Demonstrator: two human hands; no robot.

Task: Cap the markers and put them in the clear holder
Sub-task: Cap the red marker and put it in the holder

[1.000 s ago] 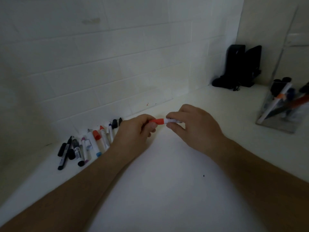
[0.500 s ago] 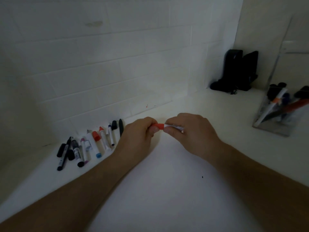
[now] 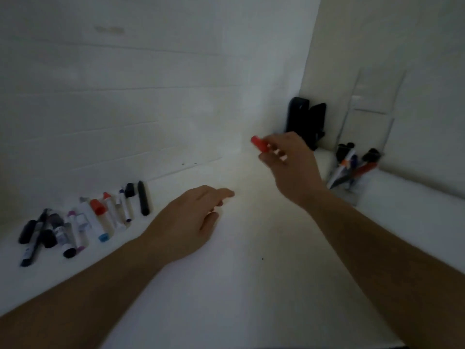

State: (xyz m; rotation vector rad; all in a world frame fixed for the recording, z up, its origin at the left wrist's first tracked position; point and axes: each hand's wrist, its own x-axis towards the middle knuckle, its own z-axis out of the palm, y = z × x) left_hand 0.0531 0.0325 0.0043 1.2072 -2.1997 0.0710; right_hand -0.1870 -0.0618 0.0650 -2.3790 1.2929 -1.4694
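Note:
My right hand (image 3: 289, 162) is raised above the white counter and grips a white marker with a red cap (image 3: 259, 143), the cap end pointing up and left. To its right, the clear holder (image 3: 352, 190) stands with several capped markers leaning inside. My left hand (image 3: 193, 220) hovers low over the counter, fingers loosely spread, holding nothing. A row of loose markers and caps (image 3: 100, 215) lies along the wall at the left, among them a red-capped one and a black one (image 3: 143, 201).
A tiled white wall runs behind the counter. A black object (image 3: 305, 122) stands in the back corner, just behind my right hand. A clear panel (image 3: 372, 102) leans against the right wall behind the holder.
Both hands were together pressing the red cap onto the marker. Now my left hand has let go and dropped left, and my right hand carries the capped marker up and right toward the holder.

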